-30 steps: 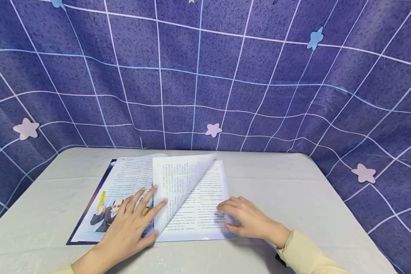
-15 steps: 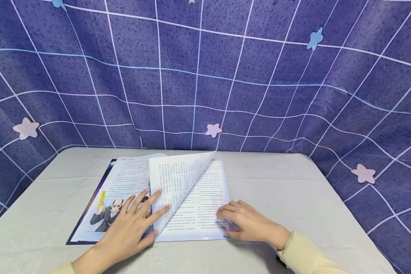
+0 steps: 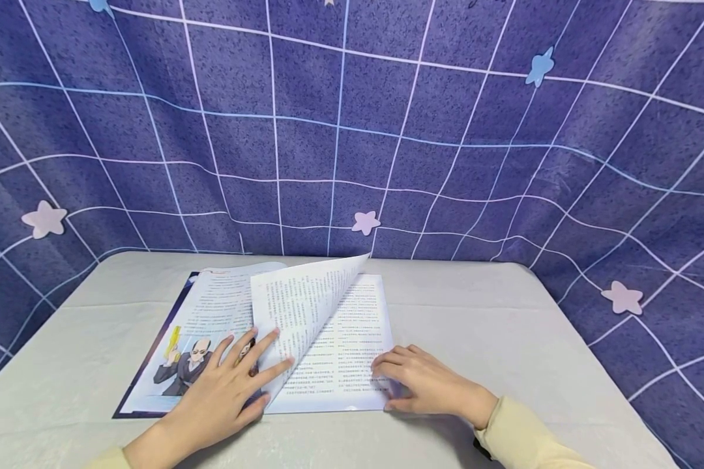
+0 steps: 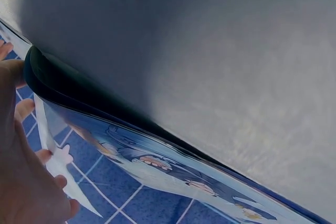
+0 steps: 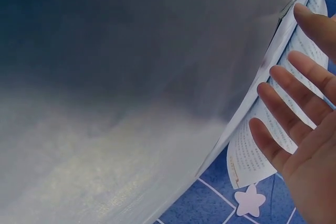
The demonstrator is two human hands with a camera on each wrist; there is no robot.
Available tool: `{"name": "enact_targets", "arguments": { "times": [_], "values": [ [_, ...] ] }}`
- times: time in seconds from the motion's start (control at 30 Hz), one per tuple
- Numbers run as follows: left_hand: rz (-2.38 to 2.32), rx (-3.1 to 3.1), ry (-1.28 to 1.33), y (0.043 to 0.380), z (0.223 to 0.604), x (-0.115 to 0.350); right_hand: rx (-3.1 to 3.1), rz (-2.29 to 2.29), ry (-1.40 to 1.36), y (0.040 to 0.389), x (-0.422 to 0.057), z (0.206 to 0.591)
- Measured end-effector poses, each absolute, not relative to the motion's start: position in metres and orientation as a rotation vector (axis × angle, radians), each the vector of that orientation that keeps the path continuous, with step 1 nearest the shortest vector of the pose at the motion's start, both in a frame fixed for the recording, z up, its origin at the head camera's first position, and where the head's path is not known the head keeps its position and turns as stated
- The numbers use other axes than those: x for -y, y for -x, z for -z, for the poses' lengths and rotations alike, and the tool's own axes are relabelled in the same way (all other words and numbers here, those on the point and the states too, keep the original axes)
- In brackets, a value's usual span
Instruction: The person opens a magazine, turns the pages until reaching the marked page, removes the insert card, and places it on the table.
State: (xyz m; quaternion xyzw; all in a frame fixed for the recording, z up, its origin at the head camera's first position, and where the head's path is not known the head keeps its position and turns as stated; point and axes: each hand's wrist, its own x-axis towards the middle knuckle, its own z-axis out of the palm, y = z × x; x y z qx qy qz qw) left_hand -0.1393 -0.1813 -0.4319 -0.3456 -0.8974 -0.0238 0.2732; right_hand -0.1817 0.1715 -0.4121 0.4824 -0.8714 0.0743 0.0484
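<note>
An open magazine [image 3: 360,339] lies on the table, its left side carrying printed text and a cartoon picture [image 3: 184,371] of a suited figure with a yellow gun. One page [image 3: 293,303] stands partly lifted and curls over toward the left. With fingers spread, my left hand [image 3: 225,387] rests across the picture and the near edge of that curled page. At the lower right corner of the right-hand page, my right hand [image 3: 425,381] rests with loosely bent fingers. The right wrist view shows the same right hand [image 5: 310,145] with its fingers apart, pinching nothing.
A pale cloth covers the table [image 3: 481,326], stretching out to the right of the magazine. Behind it hangs a blue curtain [image 3: 305,156] with white grid lines and stars. A dark cover edge [image 3: 146,355] shows at the magazine's left.
The lifted page has swung further left, its upper corner rising slightly. My left hand has shifted slightly and stays on the page's edge. The right hand has drawn back a little toward me.
</note>
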Motion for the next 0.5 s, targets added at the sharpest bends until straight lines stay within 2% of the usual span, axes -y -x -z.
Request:
{"name": "enact_targets", "arguments": {
  "times": [0.5],
  "values": [
    [0.04, 2.45, 0.91, 0.1394, 0.4354, 0.1836, 2.714, -0.205, -1.463, 0.1812, -0.1719, 0.4119]
  ]
}}
